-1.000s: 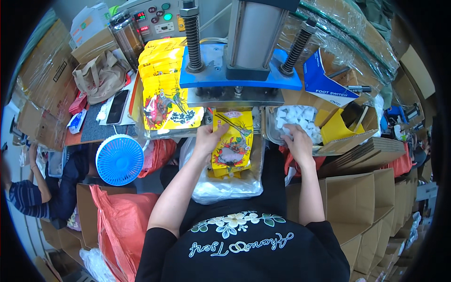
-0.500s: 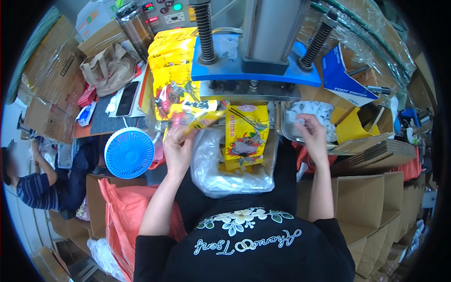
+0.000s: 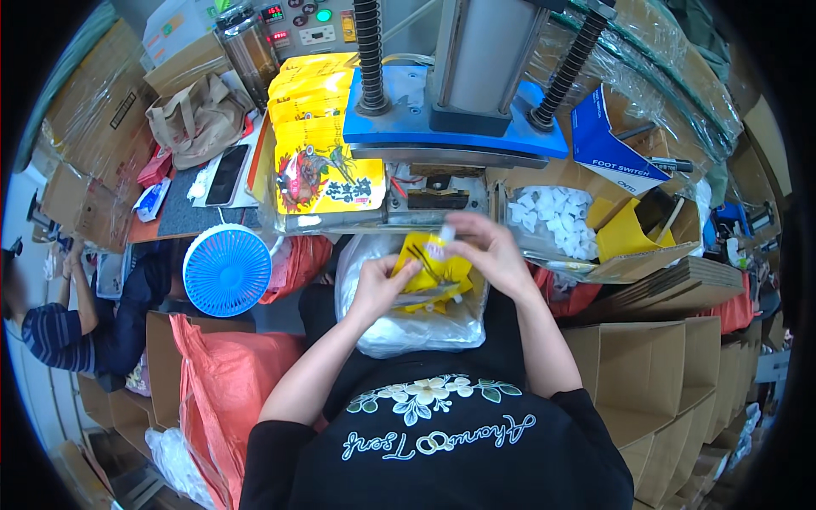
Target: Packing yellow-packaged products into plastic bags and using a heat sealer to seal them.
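Observation:
My left hand (image 3: 378, 287) is closed, pinching a yellow printed pouch (image 3: 415, 257) by its left side above the box in my lap. Between the fingers of my right hand (image 3: 491, 253) is a small white piece (image 3: 447, 232), held at the pouch's upper edge. I cannot tell whether it touches the pouch. Below both hands sits the lap box, lined with a clear plastic bag (image 3: 374, 336) and holding more yellow pouches (image 3: 450, 299). Ahead stands a press with a blue plate (image 3: 399, 127); its lower metal block (image 3: 438, 200) shows beneath.
Stacked yellow pouches (image 3: 310, 170) lie left of the press. To its right, a tray holds many white pieces (image 3: 557, 223) beside an open carton (image 3: 654, 263). A blue fan (image 3: 228, 270) and phone (image 3: 228, 177) are at left. Another person (image 3: 59, 331) sits far left.
My left hand has brought a pouch rightward over the lap box. My right hand has left the white-piece tray and come to the pouch. The pouch in front of the press is no longer there.

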Tool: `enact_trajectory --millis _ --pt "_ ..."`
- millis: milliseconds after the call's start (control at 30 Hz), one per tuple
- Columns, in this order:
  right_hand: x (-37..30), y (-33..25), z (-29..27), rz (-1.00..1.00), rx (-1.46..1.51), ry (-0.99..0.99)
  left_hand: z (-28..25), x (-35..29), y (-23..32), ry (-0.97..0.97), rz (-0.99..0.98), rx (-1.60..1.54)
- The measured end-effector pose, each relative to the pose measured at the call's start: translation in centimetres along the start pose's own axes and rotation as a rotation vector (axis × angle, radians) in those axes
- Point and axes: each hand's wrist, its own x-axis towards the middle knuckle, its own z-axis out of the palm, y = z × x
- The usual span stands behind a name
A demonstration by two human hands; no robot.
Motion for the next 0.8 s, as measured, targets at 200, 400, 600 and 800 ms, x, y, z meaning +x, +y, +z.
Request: enact_trajectory --millis 200,400,600,800 --pt "0.0 0.7 -6.1 -0.027 -0.602 0.444 1.9 4.6 2.0 0.137 -0.149 -0.405" --pt "-0.6 4.8 -7.1 -0.059 -0.962 0.383 1.9 6.5 2.7 0.165 -0.264 -0.713" --pt "0.9 5.0 -6.8 -0.022 -1.006 0.385 -2.8 5.9 3.6 0.408 0.281 0.27" --pt "0.7 4.7 -8.0 -0.069 -0.953 0.471 -7.3 2.2 -1.3 0.544 0.467 0.966"
